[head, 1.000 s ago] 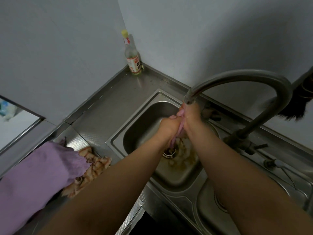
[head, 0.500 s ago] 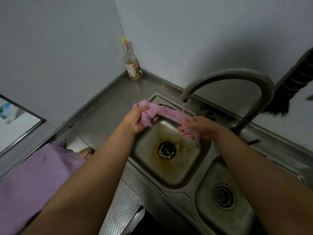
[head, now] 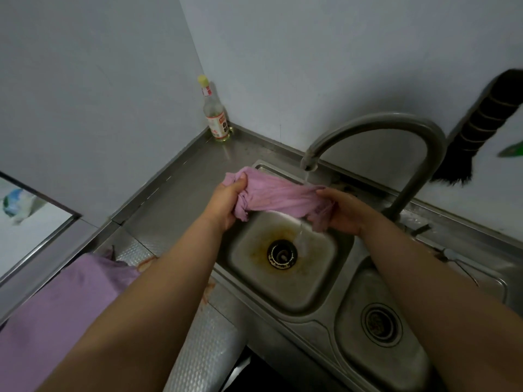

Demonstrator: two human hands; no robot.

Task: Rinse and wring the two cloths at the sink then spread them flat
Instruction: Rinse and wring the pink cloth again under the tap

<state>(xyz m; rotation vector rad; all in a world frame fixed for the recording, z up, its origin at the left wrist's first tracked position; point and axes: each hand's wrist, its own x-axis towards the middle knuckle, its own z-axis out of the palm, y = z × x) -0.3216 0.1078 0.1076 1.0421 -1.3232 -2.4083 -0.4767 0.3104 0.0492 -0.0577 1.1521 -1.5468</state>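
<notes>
A wet pink cloth (head: 278, 195) is stretched between my two hands over the back of the stained left sink basin (head: 317, 290). My left hand (head: 225, 203) grips its bunched left end. My right hand (head: 343, 212) holds its right end, which hangs down past my palm. Water runs from the curved tap (head: 311, 161) onto the cloth's right part and falls toward the drain (head: 282, 254). A second purple cloth (head: 56, 312) lies spread on the counter at the lower left, partly behind my left forearm.
A glass bottle with a yellow cap (head: 215, 117) stands in the counter's back corner. A smaller second basin (head: 379, 323) lies to the right. A dark brush (head: 475, 131) hangs on the right wall. A patterned rag edge (head: 147, 263) peeks beside the purple cloth.
My hands were pressed together wringing the cloth under the tap; they have moved apart and pulled the cloth open between them. The view has also tilted down a little.
</notes>
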